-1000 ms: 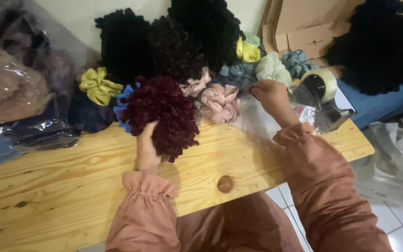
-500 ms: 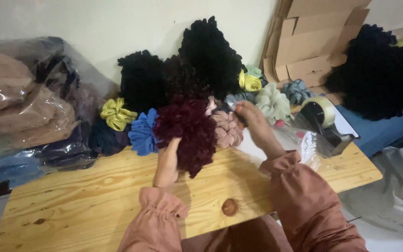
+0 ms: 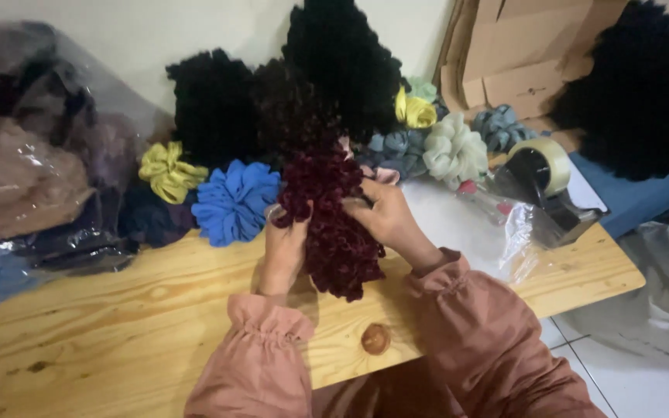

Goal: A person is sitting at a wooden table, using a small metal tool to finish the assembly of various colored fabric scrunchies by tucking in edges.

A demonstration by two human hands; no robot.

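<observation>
Currently your left hand (image 3: 284, 251) and right hand (image 3: 385, 220) both clamp maroon scrunchie bundle (image 3: 334, 224); loose grip likely sheds scrunchies onto wooden table (image 3: 118, 325), near blue scrunchie (image 3: 234, 201).

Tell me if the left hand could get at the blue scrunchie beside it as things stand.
Probably yes. The blue scrunchie lies uncovered on the table, just beyond the left hand. But that hand grips the maroon bundle and would likely have to let go first.

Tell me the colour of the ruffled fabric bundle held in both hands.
Dark maroon ruffled fabric bundle, gripped by left hand and right hand; head view.
</observation>
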